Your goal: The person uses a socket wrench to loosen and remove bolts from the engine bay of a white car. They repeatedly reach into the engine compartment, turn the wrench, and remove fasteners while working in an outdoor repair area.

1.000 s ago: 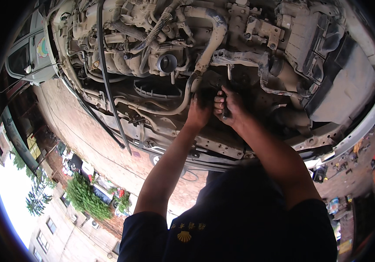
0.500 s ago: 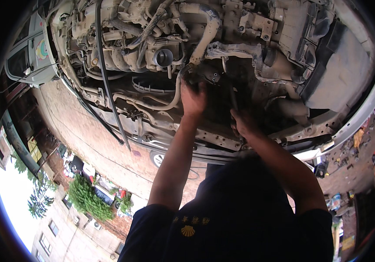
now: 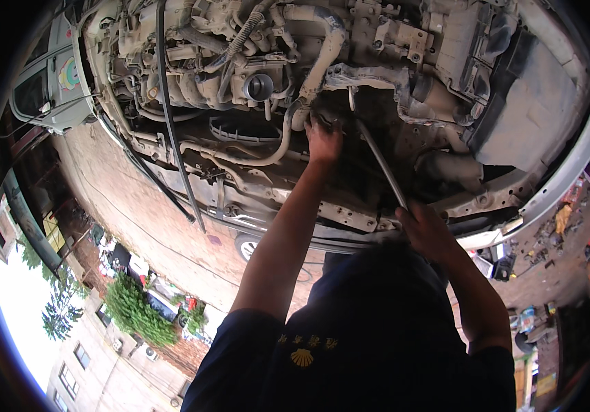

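while the right hand [image 3: 424, 230] is closed around the lower end of a long metal bar [image 3: 384, 165], its fingers clamped on it, the left hand [image 3: 324, 143] is raised into the dark engine bay, well apart from the right. the bar slants up and leftward from the right fist into the dark gap under the engine, its upper end near the left fingertips; what that end touches is too dark to tell. the left fingers are bent among shadowed parts just beside the lower end of a thick bent pipe [image 3: 329, 55], and one cannot tell whether they are clamped on anything. a short pale rod [image 3: 352, 99] hangs just above the bar's upper end. to the left are a round open pipe mouth [image 3: 258, 88] and a long thin black rod [image 3: 166, 110], which slants down across the dusty engine parts.
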`<state>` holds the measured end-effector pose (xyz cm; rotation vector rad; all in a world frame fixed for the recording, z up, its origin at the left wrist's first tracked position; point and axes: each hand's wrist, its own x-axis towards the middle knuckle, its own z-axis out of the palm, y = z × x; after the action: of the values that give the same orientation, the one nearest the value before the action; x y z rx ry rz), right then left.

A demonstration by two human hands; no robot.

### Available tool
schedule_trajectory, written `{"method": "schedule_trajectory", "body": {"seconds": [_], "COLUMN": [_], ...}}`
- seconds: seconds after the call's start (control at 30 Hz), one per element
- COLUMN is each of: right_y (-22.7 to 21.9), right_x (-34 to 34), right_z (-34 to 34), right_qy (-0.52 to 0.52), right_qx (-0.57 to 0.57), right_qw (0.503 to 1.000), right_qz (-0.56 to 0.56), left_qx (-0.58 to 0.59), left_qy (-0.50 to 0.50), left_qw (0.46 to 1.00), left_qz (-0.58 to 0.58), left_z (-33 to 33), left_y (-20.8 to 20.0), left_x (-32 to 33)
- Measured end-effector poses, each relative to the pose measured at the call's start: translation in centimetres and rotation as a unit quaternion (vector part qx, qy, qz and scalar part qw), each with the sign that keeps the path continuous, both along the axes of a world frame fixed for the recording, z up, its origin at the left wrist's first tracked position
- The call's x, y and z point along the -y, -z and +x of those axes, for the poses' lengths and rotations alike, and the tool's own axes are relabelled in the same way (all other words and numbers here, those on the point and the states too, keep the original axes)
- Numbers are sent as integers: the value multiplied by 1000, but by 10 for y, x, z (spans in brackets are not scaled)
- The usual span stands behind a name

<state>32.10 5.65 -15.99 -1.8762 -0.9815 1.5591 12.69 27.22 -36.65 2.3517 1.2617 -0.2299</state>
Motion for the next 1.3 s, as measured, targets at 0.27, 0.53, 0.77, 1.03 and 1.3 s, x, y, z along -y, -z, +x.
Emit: {"method": "schedule_trajectory", "body": {"seconds": [0.27,0.53,0.77,1.03,1.3], "right_y": [-22,-32,-50,-60,-76], "right_x": [26,21,19,3,8], "right_z": [12,14,16,27,46], "right_qy": [2,32,45,-15,-8], "right_qx": [-13,-67,-53,-16,36], "right_qw": [997,987,989,997,995], "right_qz": [-74,-143,-133,-74,-88], "left_qx": [114,133,127,39,246], "left_qy": [-241,-286,-211,-140,16], "left_qw": [959,942,966,989,969], "left_qz": [-100,-115,-79,-21,-21], "left_z": [34,28,6,20,66], "left_y": [14,33,53,22,-122], "left_x": [-13,-27,-36,-17,-16]}}
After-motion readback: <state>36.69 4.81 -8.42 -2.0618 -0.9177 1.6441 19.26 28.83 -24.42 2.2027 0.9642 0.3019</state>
